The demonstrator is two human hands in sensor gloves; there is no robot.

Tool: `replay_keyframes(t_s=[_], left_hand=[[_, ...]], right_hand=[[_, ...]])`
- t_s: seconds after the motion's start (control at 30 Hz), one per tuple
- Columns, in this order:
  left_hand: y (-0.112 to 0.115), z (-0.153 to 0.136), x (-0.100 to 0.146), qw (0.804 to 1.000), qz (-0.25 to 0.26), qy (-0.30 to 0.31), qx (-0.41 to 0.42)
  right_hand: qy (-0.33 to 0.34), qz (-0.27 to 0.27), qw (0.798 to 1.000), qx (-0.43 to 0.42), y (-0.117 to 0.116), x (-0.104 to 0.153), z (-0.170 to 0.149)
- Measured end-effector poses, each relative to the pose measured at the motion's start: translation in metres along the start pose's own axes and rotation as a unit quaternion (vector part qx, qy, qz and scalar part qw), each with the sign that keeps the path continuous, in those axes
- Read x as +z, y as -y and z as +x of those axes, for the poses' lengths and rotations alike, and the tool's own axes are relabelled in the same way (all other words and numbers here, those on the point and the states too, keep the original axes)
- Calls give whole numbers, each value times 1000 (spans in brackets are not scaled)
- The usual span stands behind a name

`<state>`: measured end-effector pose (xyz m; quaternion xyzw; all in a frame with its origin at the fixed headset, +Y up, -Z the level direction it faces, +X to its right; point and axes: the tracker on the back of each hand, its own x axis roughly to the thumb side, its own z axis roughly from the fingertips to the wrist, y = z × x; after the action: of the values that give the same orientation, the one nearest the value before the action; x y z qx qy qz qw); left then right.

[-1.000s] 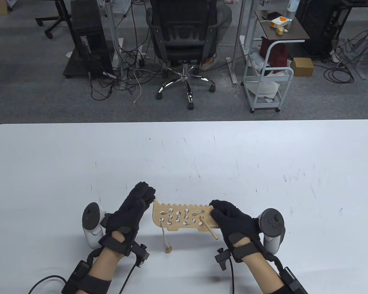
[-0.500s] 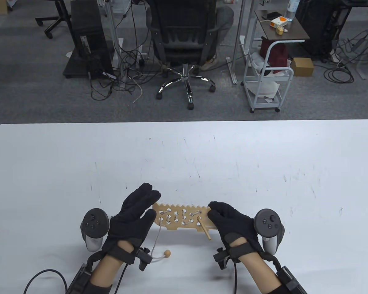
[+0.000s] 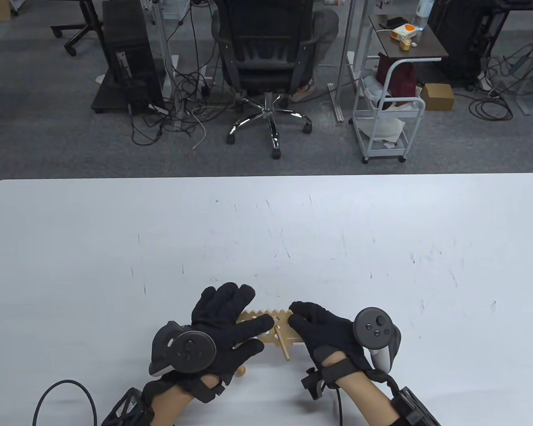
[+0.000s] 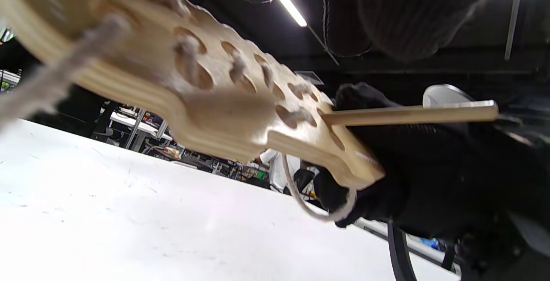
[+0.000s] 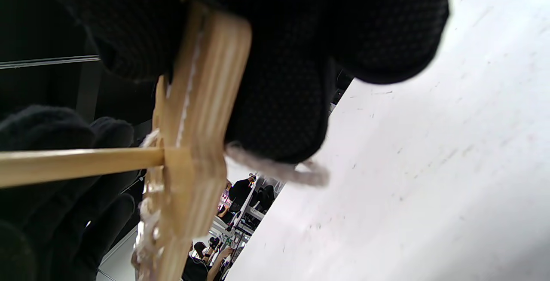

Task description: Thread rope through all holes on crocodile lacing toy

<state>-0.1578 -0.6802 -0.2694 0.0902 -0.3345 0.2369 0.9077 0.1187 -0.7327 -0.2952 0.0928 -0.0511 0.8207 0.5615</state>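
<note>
The right hand (image 3: 324, 330) grips the wooden crocodile board (image 3: 273, 326) at its right end, fingers curled over the far edge and the thumb side underneath; the right wrist view shows the glove wrapped round the board's (image 5: 195, 143) edge, so the hold is a firm clamp. The board is lifted clear of the white table (image 3: 382, 248), near its front edge, tilted with its toothed edge away from the person.

Just left of that grip, a wooden needle (image 3: 280, 341) pokes through one of the holes and points back toward the person. In the left wrist view the needle (image 4: 408, 114) juts out of the board's underside (image 4: 223, 100) next to the right glove, and a loop of pale rope (image 4: 316, 206) hangs below the gripped end. Rope runs in short stitches between many of the holes further along.

The left hand (image 3: 224, 326) lies over the left half of the board, fingers spread and fairly straight, reaching past the far edge. Whether the thumb pinches the board from below I cannot tell. A small wooden bead (image 3: 241, 372) peeks out below the left palm, on the side away from the right hand's hold.
</note>
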Motion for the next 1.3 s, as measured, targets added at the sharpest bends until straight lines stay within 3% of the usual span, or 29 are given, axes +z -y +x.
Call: replay_keyframes(t_s=[0.5, 0.87, 1.03, 1.3], left_hand=[[17, 11, -3, 998, -30, 12, -53], [17, 9, -3, 999, -4, 18, -44], [16, 8, -2, 1000, 1, 16, 6], [9, 2, -1, 1000, 18, 6, -2]], right_hand=[[-11, 16, 1000, -7, -8, 5, 2], [-20, 45, 999, -14, -14, 5, 3], [-23, 41, 999, -12, -12, 4, 1], [-37, 28, 999, -20, -7, 1, -4]])
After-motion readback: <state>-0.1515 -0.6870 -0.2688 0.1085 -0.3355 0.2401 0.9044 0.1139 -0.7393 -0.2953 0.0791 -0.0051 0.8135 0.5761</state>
